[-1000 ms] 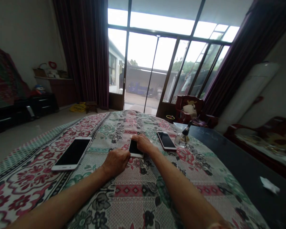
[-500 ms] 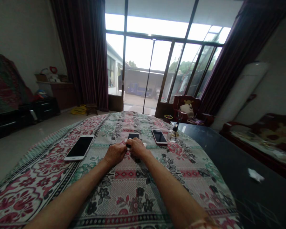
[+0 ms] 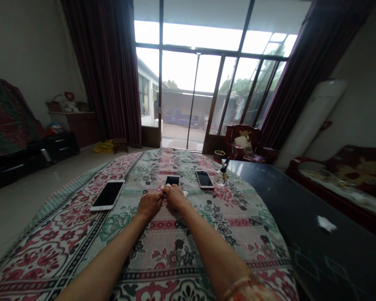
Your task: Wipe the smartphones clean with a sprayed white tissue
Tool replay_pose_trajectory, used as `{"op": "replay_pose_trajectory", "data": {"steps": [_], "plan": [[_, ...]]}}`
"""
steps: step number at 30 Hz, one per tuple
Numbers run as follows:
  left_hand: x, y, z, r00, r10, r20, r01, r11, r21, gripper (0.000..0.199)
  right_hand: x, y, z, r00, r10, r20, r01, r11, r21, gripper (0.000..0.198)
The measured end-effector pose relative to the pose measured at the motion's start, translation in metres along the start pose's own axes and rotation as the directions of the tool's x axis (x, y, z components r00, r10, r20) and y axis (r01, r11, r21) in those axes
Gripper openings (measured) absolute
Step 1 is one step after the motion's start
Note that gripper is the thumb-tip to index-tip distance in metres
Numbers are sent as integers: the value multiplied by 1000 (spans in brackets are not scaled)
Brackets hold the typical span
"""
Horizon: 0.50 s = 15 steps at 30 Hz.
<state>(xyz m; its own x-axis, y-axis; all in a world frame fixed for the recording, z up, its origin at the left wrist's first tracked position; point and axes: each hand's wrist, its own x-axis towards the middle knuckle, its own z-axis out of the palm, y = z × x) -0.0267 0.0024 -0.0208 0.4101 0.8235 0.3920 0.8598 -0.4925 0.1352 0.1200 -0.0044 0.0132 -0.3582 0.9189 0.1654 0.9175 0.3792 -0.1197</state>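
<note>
Beyond my hands is a white smartphone with a dark screen (image 3: pixel 172 180); its near part is covered by my fingers. My left hand (image 3: pixel 150 204) is closed, its curled fingertips at the phone's near left edge. My right hand (image 3: pixel 176 197) is bent over the near end of the phone, closed on a crumpled white tissue (image 3: pixel 186 194) that pokes out at its right side and between the fingers. The two hands touch at the fingertips. Exactly how the left fingers grip the phone is hidden.
A larger white phone (image 3: pixel 107 195) lies to the left and another phone (image 3: pixel 204 179) to the right. Beside that stands a clear bottle with a black pump top (image 3: pixel 222 175). The patterned cloth (image 3: pixel 178 246) covers the table. A crumpled tissue (image 3: pixel 326 224) lies on the dark surface at right.
The view has shifted slightly, so the scene sits a little differently. My right hand has moved slightly over the phone's near end; both hands stay together there.
</note>
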Motion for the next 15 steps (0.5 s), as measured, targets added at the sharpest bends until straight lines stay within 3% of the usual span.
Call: {"op": "replay_pose_trajectory", "data": {"steps": [9,15], "plan": [[0,-1,3,1000,-25,-2,25,999,-33,20,1,6,11,995,-7,-95,12,999,51,18],[2,-7,10,999,-24,-29,20,994,-105,19,-8,8,20,983,-63,-170,81,992,98,29]]}}
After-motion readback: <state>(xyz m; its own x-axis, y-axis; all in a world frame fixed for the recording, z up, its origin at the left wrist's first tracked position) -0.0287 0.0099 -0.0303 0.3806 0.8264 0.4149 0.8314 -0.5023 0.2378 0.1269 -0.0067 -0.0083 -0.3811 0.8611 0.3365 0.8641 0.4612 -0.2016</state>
